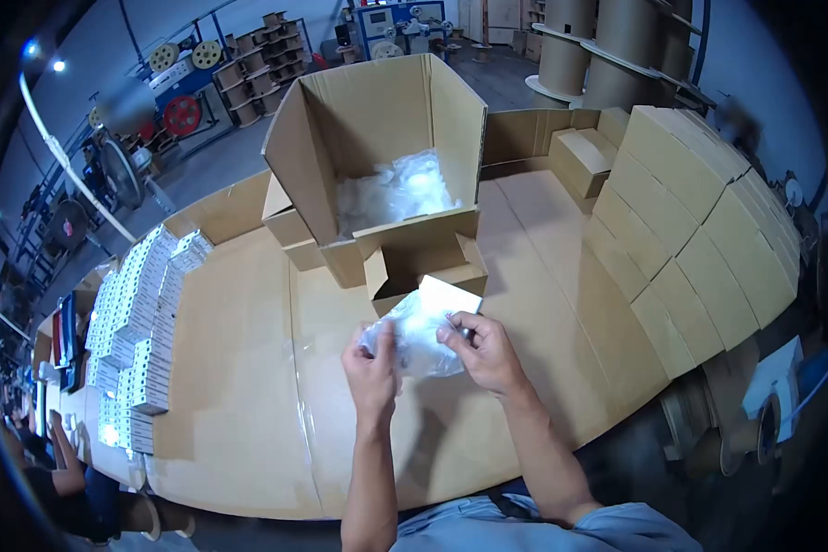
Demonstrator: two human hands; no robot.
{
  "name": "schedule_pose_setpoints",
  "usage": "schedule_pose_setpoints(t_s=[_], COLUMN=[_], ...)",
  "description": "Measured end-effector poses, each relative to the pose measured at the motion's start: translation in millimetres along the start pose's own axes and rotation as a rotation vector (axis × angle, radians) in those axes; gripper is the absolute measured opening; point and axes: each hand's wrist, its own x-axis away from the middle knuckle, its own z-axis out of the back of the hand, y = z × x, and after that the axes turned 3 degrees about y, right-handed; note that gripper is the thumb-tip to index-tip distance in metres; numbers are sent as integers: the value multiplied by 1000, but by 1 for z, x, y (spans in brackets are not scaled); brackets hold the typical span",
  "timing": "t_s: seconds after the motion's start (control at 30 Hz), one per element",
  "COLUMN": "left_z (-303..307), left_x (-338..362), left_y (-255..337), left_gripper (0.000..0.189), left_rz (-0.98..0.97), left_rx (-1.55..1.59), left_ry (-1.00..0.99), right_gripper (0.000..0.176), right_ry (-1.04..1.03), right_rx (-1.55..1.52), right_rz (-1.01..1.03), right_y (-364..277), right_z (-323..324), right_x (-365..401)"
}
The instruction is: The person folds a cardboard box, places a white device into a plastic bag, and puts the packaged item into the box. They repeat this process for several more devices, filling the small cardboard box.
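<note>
A clear plastic bag hangs between my hands above the cardboard-covered table. My left hand pinches its left side. My right hand grips the bag's right side, close to a white flat item that sticks up at the top; whether that item is inside the bag I cannot tell. Just behind the hands stands a small open carton with its flaps up. Beyond it, a large open cardboard box holds several crumpled clear plastic bags.
Stacks of small white boxes line the table's left edge. Many brown cartons are piled at the right, with another carton behind. A co-worker's arm shows at the far lower left. Cardboard spools stand beyond the table.
</note>
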Motion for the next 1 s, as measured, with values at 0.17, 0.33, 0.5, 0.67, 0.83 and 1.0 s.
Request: schedule_pose_setpoints(t_s=[0.17, 0.33, 0.5, 0.67, 0.83, 1.0], left_z=[17, 19, 5, 26, 40, 32], left_x=[21, 35, 53, 80, 82, 84], left_y=[-25, -32, -31, -47, -31, 27], left_gripper=[25, 22, 23, 22, 18, 38], left_rz=[17, -39, -91, 7, -383, -979], left_rx=[171, 287, 279, 252, 83, -843], left_ry=[130, 208, 288, 299, 409, 73], right_gripper=[36, 38, 37, 27, 22, 20], right_ry=[-108, -74, 51, 173, 124, 50], right_rx=[110, -238, -483, -130, 102, 422], right_rz=[-53, -177, -229, -30, 37, 193], right_y=[-10, 0, 12, 22, 25, -13], right_z=[11, 4, -26, -22, -8, -2], right_x=[14, 32, 66, 75, 76, 76])
